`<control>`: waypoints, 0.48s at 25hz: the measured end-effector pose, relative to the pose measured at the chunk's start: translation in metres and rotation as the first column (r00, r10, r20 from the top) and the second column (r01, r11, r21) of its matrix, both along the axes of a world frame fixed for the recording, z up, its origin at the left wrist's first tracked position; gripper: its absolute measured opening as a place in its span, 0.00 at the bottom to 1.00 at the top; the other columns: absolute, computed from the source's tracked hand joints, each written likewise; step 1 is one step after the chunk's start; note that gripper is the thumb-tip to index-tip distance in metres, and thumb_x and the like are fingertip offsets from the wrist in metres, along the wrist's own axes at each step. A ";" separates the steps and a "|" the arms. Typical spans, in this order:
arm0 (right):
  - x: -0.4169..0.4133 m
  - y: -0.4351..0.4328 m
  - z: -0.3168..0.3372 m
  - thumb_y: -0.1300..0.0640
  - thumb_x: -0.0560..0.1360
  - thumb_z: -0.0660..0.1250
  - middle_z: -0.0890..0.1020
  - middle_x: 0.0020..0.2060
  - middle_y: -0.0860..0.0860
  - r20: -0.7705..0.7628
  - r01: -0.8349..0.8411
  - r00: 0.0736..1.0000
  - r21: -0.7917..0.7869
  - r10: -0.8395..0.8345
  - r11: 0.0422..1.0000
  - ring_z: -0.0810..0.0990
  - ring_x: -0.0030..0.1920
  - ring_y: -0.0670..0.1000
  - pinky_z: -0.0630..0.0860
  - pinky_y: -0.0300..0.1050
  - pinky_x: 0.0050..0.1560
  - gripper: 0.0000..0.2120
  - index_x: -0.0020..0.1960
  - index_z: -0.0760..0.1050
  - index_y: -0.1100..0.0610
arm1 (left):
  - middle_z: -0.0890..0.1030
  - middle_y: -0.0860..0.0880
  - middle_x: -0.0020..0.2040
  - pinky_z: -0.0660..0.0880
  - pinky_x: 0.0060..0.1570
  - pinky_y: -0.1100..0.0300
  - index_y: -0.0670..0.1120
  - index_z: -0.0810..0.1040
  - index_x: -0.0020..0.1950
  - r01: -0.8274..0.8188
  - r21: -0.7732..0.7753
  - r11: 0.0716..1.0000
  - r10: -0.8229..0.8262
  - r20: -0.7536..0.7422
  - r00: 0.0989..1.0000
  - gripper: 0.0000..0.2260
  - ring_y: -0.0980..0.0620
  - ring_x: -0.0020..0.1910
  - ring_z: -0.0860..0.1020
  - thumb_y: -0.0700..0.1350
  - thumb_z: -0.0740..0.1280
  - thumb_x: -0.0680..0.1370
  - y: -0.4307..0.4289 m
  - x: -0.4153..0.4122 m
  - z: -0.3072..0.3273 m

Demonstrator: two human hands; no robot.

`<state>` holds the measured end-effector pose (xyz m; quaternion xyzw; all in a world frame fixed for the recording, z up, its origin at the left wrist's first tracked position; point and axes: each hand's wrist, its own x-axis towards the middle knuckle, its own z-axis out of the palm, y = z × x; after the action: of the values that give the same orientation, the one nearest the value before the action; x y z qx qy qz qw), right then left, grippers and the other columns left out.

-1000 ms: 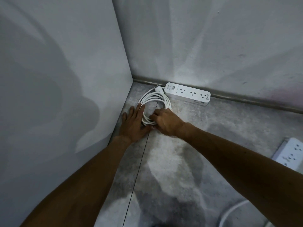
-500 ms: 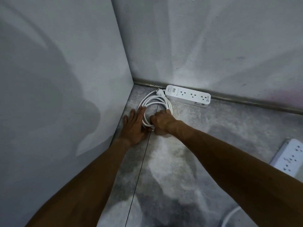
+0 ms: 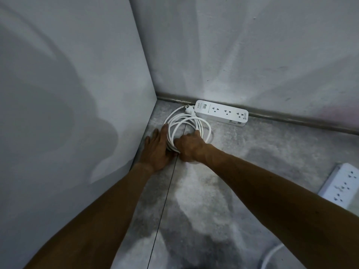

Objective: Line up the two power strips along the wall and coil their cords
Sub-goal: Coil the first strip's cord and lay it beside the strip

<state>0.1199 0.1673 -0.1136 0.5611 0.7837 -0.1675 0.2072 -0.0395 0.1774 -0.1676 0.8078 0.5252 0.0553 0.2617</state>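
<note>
Loops of the white cord (image 3: 200,126) have spread wider; right hand (image 3: 189,147) seemingly pinches it, left hand (image 3: 156,150) lies flat.

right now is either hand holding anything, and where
The right hand grips the coiled cord at the near side of its loops; the left hand rests flat against the coil's left side.

2nd power strip (image 3: 343,186) cut off at rt edge, loose cord (image 3: 271,254) at btm.

Bare indoor room corner: plain grey walls (image 3: 252,45), concrete-look floor (image 3: 223,181), baseboard (image 3: 291,118).
</note>
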 end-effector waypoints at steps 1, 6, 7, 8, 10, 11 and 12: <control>-0.003 0.003 0.003 0.48 0.78 0.64 0.75 0.67 0.57 0.058 -0.010 0.998 -0.053 0.013 0.999 0.71 0.69 0.61 0.57 0.62 0.72 0.25 0.72 0.65 0.54 | 0.52 0.44 0.81 0.46 0.76 0.39 0.46 0.41 0.81 -0.005 0.002 1.000 0.005 0.001 1.000 0.45 0.41 0.80 0.48 0.54 0.69 0.76 0.000 0.000 0.001; -0.012 0.012 0.017 0.48 0.81 0.60 0.67 0.74 0.57 0.165 -0.043 0.984 -0.178 0.073 0.983 0.61 0.75 0.63 0.50 0.69 0.75 0.26 0.76 0.61 0.54 | 0.56 0.42 0.80 0.50 0.76 0.39 0.45 0.42 0.81 -0.032 0.002 0.999 0.032 0.023 0.999 0.46 0.41 0.80 0.52 0.54 0.70 0.75 0.002 0.002 0.003; -0.012 0.010 0.019 0.49 0.81 0.60 0.67 0.74 0.57 0.169 -0.045 0.983 -0.173 0.075 0.984 0.61 0.75 0.64 0.50 0.69 0.75 0.25 0.75 0.62 0.54 | 0.57 0.42 0.80 0.51 0.76 0.39 0.45 0.43 0.81 -0.041 0.001 0.999 0.041 0.040 0.998 0.46 0.41 0.79 0.54 0.55 0.70 0.74 0.002 0.001 0.003; -0.012 0.009 0.020 0.50 0.81 0.60 0.67 0.74 0.58 0.178 -0.047 0.981 -0.172 0.078 0.984 0.61 0.75 0.65 0.50 0.70 0.75 0.24 0.75 0.63 0.55 | 0.58 0.42 0.80 0.51 0.76 0.38 0.46 0.43 0.81 -0.049 -0.001 0.999 0.049 0.050 0.998 0.46 0.41 0.79 0.55 0.57 0.69 0.74 0.003 0.001 0.002; -0.011 0.009 0.019 0.53 0.80 0.61 0.67 0.74 0.59 0.218 -0.047 0.972 -0.176 0.086 0.983 0.59 0.76 0.66 0.49 0.70 0.74 0.24 0.74 0.64 0.56 | 0.60 0.44 0.79 0.52 0.75 0.38 0.48 0.43 0.80 -0.068 -0.007 0.998 0.068 0.056 0.996 0.46 0.42 0.78 0.57 0.61 0.66 0.72 0.003 0.002 0.002; -0.011 0.009 0.018 0.54 0.79 0.62 0.66 0.74 0.61 0.249 -0.049 0.964 -0.181 0.094 0.982 0.57 0.76 0.66 0.48 0.70 0.74 0.25 0.75 0.64 0.57 | 0.61 0.44 0.79 0.54 0.75 0.38 0.49 0.44 0.80 -0.075 -0.012 0.997 0.076 0.064 0.995 0.46 0.42 0.78 0.58 0.63 0.65 0.71 0.004 0.003 0.002; -0.012 0.010 0.016 0.54 0.79 0.62 0.63 0.75 0.62 0.275 -0.053 0.956 -0.183 0.103 0.982 0.54 0.77 0.67 0.48 0.71 0.74 0.27 0.76 0.62 0.57 | 0.63 0.45 0.78 0.56 0.74 0.38 0.49 0.46 0.80 -0.079 -0.015 0.997 0.080 0.077 0.994 0.46 0.43 0.77 0.60 0.64 0.65 0.70 0.006 0.004 0.003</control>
<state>0.1084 0.1773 -0.0981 0.5274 0.7500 -0.1447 0.3721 -0.0358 0.1832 -0.1645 0.7819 0.5467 0.0940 0.2843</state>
